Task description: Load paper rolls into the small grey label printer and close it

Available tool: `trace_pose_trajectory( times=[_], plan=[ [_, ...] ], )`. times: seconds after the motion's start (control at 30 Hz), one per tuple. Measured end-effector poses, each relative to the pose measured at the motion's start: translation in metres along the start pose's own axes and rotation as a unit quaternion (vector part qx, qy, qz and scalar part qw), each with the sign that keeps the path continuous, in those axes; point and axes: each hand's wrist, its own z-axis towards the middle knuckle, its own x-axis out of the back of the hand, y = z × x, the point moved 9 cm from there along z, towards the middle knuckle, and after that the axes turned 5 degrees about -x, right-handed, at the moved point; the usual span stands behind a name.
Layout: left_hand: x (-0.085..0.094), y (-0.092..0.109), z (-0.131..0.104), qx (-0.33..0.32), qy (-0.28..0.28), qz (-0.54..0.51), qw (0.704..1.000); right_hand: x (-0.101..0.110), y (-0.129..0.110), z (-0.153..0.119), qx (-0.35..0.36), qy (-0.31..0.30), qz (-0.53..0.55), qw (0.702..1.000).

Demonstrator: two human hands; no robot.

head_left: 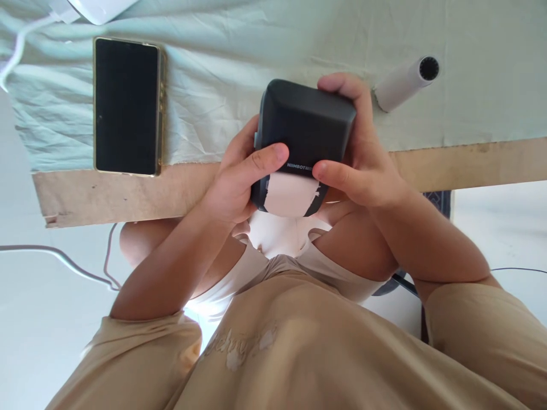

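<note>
Between my two hands is a black NIIMBOT label printer (307, 125), held up over the table's front edge. A pale strip of label paper (290, 193) with a ragged right edge covers its near end. My left hand (243, 171) grips the printer's left side, thumb lying on the top face. On the other side my right hand (359, 154) is closed around it, its thumb beside the lettering and its fingers at the far right corner. The printer's underside is hidden.
A phone or small tablet (127, 108) in a clear case lies at the left on the green cloth (213, 68). A white cylinder (404, 85) with a dark round end lies at the right. Upper left, a white device (102, 8) has a cable (21, 42). The table's bare wooden edge (128, 196) runs in front.
</note>
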Motion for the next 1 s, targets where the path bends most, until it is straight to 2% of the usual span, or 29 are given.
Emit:
trace_pose_trajectory(
  times=[0.13,0.5,0.83,1.0],
  plan=[
    [-0.0022,0.0060,-0.0009,-0.032,-0.018,0.004,0.999,0.0009,0.0007,-0.0013,-0.005,0.007,-0.006,1.000],
    [-0.0033,0.0075,-0.0051,0.008,-0.025,0.015,1.000,0.0006,-0.0018,0.0015,0.002,0.022,0.004,1.000],
    [-0.0004,0.0050,0.0004,-0.025,-0.002,-0.033,0.999,0.0034,-0.0005,0.0032,-0.015,0.009,0.006,1.000],
    [-0.0019,0.0069,-0.0008,-0.016,-0.018,-0.021,0.999,0.0022,0.0028,0.0024,-0.031,0.002,-0.011,0.999]
  ],
)
